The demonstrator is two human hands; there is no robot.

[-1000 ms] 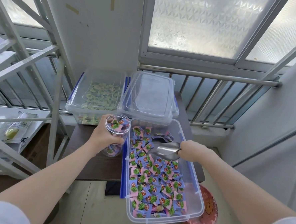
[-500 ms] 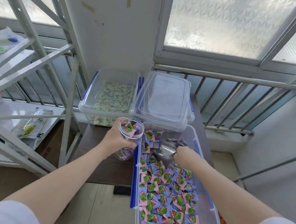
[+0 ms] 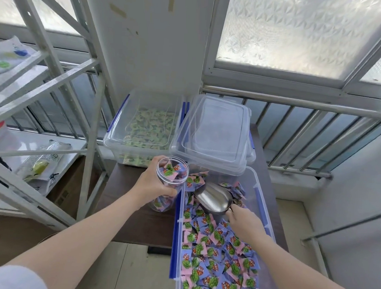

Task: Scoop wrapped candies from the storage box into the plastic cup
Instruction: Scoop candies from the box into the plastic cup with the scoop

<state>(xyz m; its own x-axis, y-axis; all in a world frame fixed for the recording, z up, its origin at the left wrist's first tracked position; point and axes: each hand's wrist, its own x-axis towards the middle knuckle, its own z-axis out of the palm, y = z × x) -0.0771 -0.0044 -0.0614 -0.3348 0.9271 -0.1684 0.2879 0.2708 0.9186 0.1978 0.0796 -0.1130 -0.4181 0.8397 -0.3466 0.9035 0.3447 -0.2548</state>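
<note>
A clear storage box (image 3: 262, 198) with blue latches holds many wrapped candies (image 3: 214, 255) in purple, pink and green. My right hand (image 3: 246, 223) grips the handle of a steel scoop (image 3: 214, 198) whose bowl lies empty on the candies at the box's far end. My left hand (image 3: 153, 184) holds the clear plastic cup (image 3: 172, 176) just left of the box's rim, tilted toward the box. The cup is nearly full of the same candies.
A second clear box (image 3: 116, 137) of green candies and a stacked lidded box (image 3: 214, 132) stand behind on the dark table (image 3: 140, 221). A white metal rack (image 3: 61, 85) with packets rises at the left. Railing and frosted windows close the back.
My head has turned left and down. The scoop has moved from hovering above the candies to resting on them at the box's far end. The cup stays in my left hand.
</note>
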